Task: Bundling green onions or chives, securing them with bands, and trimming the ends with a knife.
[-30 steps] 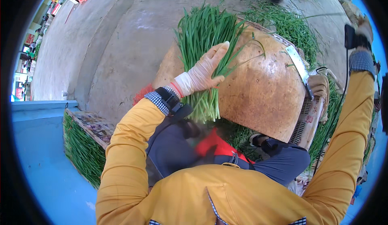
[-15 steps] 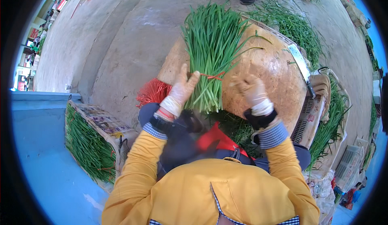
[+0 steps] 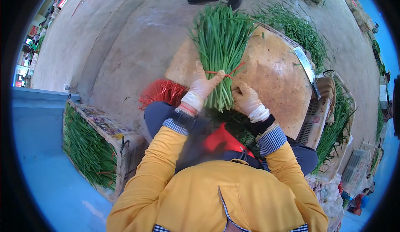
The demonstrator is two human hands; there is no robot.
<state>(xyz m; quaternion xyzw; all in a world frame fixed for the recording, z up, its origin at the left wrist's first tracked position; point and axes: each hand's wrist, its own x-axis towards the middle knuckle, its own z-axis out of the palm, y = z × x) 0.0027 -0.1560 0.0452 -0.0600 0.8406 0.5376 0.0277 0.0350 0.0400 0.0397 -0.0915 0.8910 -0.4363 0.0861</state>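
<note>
A large pale-brown board (image 3: 283, 86) is angled before the seated wearer, with a big bundle of long green stems (image 3: 223, 40) laid across its left side, leafy tops pointing away and cut ends turned toward the lap. Half a second ago both gloved hands were held to either side of the bundle; now both have been brought in to it. The left hand (image 3: 203, 84) has been laid on the bundle's left side, spread, with its thumb reaching over the stems beside the tie. The right hand (image 3: 246, 98) has been drawn close to the lower stems, just right of them, its fingers curled; whether anything is pinched there is not shown. By this, the bundle is judged to be steadied while its binding is worked on. The bundle lies under the left thumb and just left of the right fingertips. Smallest, a thin red tie (image 3: 238, 68) is passed across the stems.
</note>
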